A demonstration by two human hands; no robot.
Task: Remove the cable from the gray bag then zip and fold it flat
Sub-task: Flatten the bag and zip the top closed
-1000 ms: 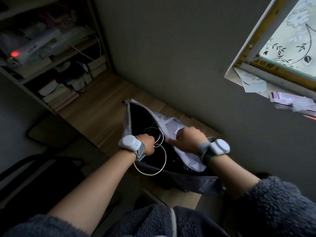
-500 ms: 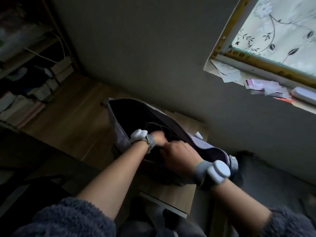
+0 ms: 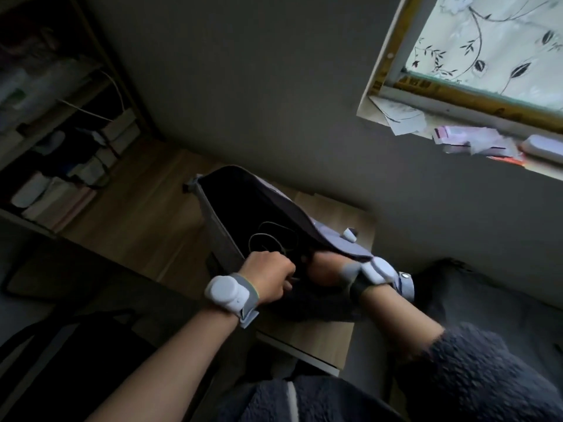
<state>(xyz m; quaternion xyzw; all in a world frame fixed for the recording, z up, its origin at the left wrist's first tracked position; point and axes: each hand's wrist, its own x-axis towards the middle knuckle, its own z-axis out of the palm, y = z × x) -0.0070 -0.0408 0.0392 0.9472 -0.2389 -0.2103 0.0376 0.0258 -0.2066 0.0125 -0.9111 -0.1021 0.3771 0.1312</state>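
Note:
The gray bag [image 3: 224,236] lies on the wooden desk [image 3: 146,220] with its mouth gaping open and its inside dark. A thin cable [image 3: 268,236] coils in loops inside the bag. My left hand [image 3: 269,280] is at the bag's near opening, fingers curled round the cable's near end. My right hand [image 3: 327,269] reaches inside the bag under its upper flap, and its fingers are hidden there. Both wrists carry white bands.
Shelves with books and boxes [image 3: 61,166] stand at the left. A gray wall rises behind the desk, and a window ledge with papers [image 3: 457,138] is at the upper right. A dark chair [image 3: 70,345] sits below left. The desk's near edge [image 3: 301,351] is close to my body.
The cable, earlier hanging out over the bag's rim, now lies mostly inside the bag. My right hand went from on top of the flap to under it. The camera swung left and back.

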